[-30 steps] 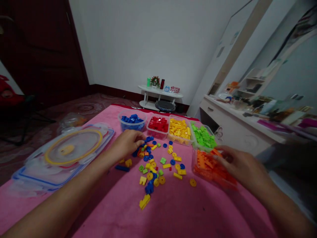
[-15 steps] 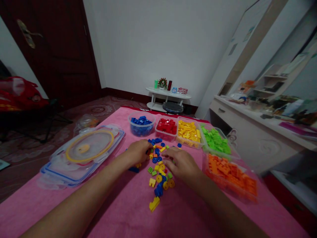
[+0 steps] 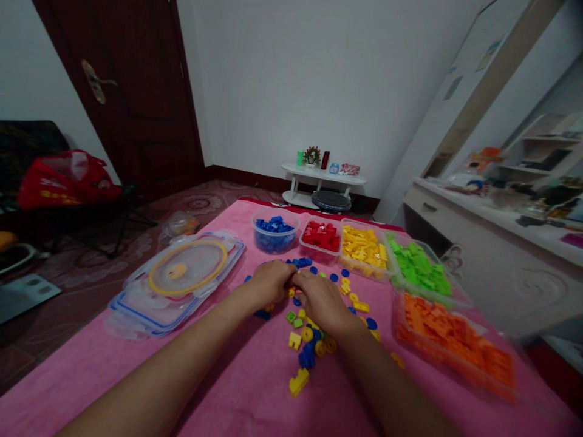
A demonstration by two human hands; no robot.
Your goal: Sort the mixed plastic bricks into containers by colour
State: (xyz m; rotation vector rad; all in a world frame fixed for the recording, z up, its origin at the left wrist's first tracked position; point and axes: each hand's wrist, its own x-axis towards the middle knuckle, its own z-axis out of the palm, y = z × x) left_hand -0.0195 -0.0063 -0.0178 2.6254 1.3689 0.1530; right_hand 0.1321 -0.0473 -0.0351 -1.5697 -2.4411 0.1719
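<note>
My left hand [image 3: 274, 281] curls over the loose blocks in the middle of the pink cloth, its fingertips mostly hidden. Beside it my right hand [image 3: 321, 298] is bent inward, and the fingers of both meet; whatever lies between them is too small to name. Just below the hands are green blocks [image 3: 291, 316], a yellow block [image 3: 294, 340], yellow wheels [image 3: 331, 345] and a blue block [image 3: 306, 357]. A yellow piece [image 3: 299, 382] lies nearest me. Blue pieces [image 3: 300, 262] lie beyond the fingers, and more yellow pieces [image 3: 361, 306] spread right of my right hand.
Behind the pile stand a round tub of blue blocks [image 3: 275, 244] and boxes of red [image 3: 320, 252], yellow [image 3: 364, 272], green [image 3: 421, 267] and orange blocks [image 3: 455, 340], curving down the right. Stacked clear lids [image 3: 177, 303] lie left on the pink cloth [image 3: 237, 388].
My right hand has moved left, its fingers drawing in to meet my left hand. My left hand stays over the same spot in the pile. The camera view has turned slightly left.
</note>
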